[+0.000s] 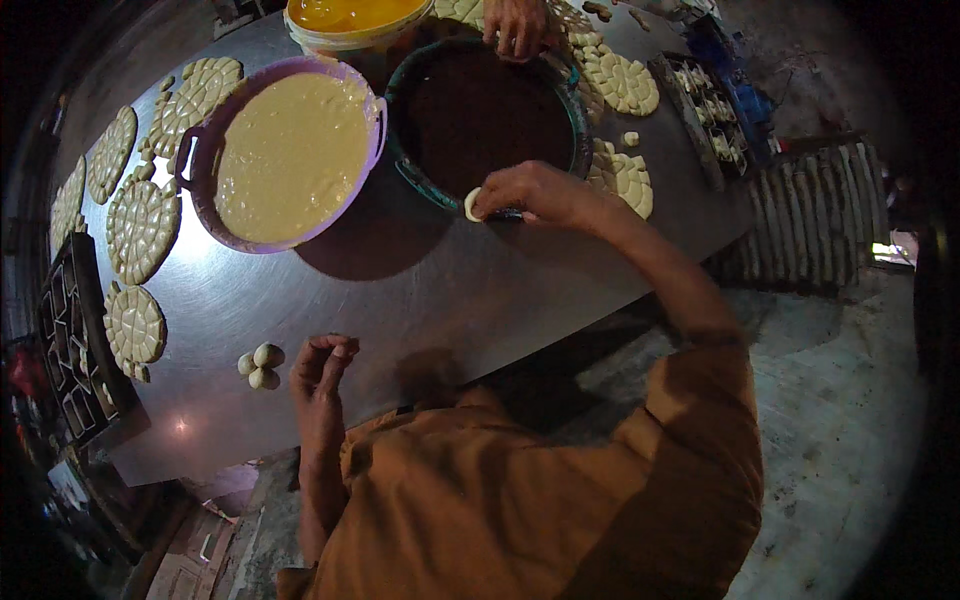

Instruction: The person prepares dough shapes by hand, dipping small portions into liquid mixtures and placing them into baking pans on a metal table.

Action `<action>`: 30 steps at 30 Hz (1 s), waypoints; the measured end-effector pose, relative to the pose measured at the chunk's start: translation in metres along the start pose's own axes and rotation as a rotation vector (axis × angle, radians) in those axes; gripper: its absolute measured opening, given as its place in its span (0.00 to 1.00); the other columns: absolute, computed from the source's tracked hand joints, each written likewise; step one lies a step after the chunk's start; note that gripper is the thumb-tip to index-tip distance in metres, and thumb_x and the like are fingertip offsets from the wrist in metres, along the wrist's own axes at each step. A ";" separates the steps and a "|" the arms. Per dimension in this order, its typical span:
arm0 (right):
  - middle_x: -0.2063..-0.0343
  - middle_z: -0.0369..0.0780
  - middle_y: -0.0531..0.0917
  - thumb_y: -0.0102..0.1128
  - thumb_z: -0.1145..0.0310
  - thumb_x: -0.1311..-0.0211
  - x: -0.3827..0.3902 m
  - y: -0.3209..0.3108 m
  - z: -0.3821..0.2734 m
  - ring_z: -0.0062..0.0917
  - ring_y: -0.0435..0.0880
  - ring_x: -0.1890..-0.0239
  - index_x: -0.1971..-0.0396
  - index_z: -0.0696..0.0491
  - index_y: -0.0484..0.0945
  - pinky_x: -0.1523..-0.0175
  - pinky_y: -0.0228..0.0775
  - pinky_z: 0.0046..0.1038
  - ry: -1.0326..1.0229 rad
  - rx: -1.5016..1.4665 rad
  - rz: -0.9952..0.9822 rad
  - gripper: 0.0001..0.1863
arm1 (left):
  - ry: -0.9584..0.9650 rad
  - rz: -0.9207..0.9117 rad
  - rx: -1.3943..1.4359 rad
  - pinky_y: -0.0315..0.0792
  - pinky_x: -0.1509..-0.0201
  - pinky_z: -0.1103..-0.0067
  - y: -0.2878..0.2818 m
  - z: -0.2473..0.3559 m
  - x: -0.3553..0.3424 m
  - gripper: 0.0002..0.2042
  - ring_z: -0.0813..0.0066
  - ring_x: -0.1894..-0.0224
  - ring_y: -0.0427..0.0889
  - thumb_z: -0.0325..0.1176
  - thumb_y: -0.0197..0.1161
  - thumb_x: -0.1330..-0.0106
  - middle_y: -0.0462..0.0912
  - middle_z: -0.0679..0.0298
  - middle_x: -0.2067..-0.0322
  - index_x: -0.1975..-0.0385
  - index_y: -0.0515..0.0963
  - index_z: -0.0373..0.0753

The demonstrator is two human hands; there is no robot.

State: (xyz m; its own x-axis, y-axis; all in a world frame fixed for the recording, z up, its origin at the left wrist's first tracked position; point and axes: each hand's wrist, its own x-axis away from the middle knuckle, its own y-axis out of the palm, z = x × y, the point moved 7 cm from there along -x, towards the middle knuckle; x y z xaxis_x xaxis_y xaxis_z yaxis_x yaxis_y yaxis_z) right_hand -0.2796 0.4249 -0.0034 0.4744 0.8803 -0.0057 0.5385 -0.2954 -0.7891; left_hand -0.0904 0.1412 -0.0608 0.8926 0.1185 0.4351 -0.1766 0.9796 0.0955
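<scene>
My right hand [535, 193] is closed on a piece of pale dough [472, 206], pinched at its fingertips. It is at the near rim of a green tub [420, 187] filled with a dark brown mass [480, 115]. My left hand [325, 362] hovers low over the metal table, its fingers curled together; whether anything is in them is hidden. Just left of it three small dough balls [264, 366] sit close together. A purple basin [190, 190] of pale yellow batter [290, 160] stands left of the green tub.
Another person's hand [516, 28] is at the tub's far rim. A bucket [355, 38] with yellow contents stands behind the basin. Rounds of cut dough [143, 230] line the table's left side, with more [622, 82] at right. Dark moulds [75, 330] stand at left and a mould tray [705, 120] at right.
</scene>
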 end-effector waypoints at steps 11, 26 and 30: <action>0.61 0.40 0.85 0.66 0.84 0.60 0.028 -0.012 -0.005 0.35 0.86 0.55 0.59 0.54 0.83 0.51 0.77 0.35 0.104 0.228 -0.316 0.22 | 0.013 -0.035 0.080 0.70 0.46 0.76 0.000 -0.008 0.004 0.05 0.77 0.56 0.78 0.32 0.62 0.30 0.82 0.65 0.62 0.63 0.79 0.37; 0.47 0.40 0.79 0.62 0.84 0.41 -0.037 0.109 -0.119 0.28 0.79 0.43 0.31 0.48 0.58 0.42 0.79 0.32 0.259 -1.786 0.372 0.39 | -0.264 -0.391 0.698 0.70 0.37 0.70 0.060 0.017 0.014 0.18 0.73 0.48 0.78 0.44 0.54 0.25 0.80 0.62 0.51 0.47 0.74 0.36; 0.46 0.41 0.78 0.61 0.85 0.41 -0.062 0.129 -0.140 0.27 0.80 0.44 0.30 0.47 0.57 0.41 0.78 0.32 0.236 -1.693 0.414 0.40 | -0.198 -0.346 0.734 0.69 0.37 0.71 0.022 0.017 0.018 0.14 0.74 0.47 0.77 0.42 0.54 0.24 0.80 0.63 0.52 0.52 0.75 0.38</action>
State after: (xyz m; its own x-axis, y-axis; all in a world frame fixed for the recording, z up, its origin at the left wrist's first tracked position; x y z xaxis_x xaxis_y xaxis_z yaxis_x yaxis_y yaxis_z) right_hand -0.1419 0.2796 -0.0190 0.7543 0.6315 0.1793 0.3609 -0.6271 0.6903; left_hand -0.0855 0.1621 -0.0360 0.8690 -0.2674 0.4164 -0.1924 0.5928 0.7821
